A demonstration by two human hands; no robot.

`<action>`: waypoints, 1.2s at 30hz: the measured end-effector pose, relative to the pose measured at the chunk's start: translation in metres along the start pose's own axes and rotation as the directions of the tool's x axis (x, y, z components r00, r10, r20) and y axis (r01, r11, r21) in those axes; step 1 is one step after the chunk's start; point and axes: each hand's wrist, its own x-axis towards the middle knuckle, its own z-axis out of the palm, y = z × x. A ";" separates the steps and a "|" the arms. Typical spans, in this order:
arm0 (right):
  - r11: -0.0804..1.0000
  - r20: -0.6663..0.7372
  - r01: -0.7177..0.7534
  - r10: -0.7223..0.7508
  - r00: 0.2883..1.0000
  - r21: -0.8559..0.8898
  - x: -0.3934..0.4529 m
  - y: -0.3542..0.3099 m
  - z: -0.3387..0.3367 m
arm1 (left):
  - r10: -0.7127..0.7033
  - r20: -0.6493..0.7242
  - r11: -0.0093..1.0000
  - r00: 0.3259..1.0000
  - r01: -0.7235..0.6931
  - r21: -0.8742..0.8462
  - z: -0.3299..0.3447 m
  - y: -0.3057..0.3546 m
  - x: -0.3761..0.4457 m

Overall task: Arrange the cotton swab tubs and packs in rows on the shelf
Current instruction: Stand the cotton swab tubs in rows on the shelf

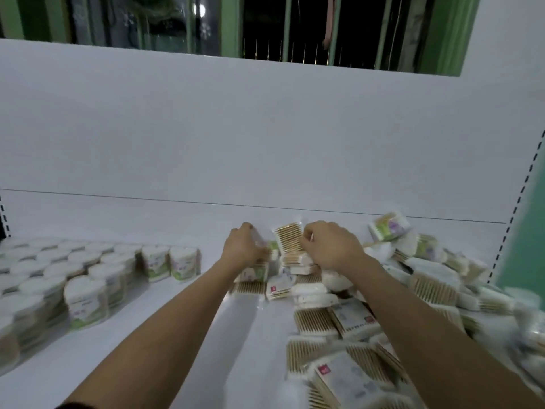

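Two hands work at the back of a white shelf (182,314), at the far end of a heap of packs (368,320). The right hand (330,246) pinches an upright pack (289,239) by its right edge with curled fingers; the swab sticks inside show as tan stripes through the clear wrap. This pack stands on top of a few flat ones, close to the shelf's back wall (265,137). The left hand (243,246) is just beside it to the left, fingers curled round another wrapped pack (261,243), though blur hides just how it is held.

The heap spreads from the hands along the right side of the shelf toward the near edge, packs lying flat, tilted and overlapping, some with red-marked labels. One pack (389,227) with a green and purple label sits high at the heap's far right.

Well apart on the left, tubs (85,302) stand upright in close rows, white lids up, green and white labels facing out. Bare shelf lies between tubs and heap, and both forearms reach across it.

Above the back wall a green-framed window (295,25) with bars shows dark.
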 end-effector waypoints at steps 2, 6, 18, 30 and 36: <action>0.999 0.000 0.038 -0.038 0.999 0.018 0.002 0.007 0.004 | -0.038 -0.002 0.999 0.999 0.038 -0.021 0.007 -0.003 0.003; 0.993 -0.040 0.104 -0.101 0.994 0.061 0.005 0.016 0.013 | -0.048 -0.038 0.995 0.998 0.044 -0.088 0.013 -0.009 0.001; 0.416 0.115 -0.083 -0.052 0.992 0.905 -0.019 -0.023 0.033 | 0.270 -0.293 0.878 0.917 -0.360 -0.317 -0.053 -0.001 -0.080; -0.219 0.170 -0.212 -0.193 0.966 0.953 -0.064 -0.084 0.060 | 0.166 -0.285 0.917 0.944 -0.254 -0.306 -0.108 -0.023 -0.130; -0.051 0.153 -0.167 -0.207 0.966 0.985 -0.067 -0.126 0.063 | 0.080 -0.212 0.924 0.974 -0.152 -0.349 -0.149 -0.045 -0.133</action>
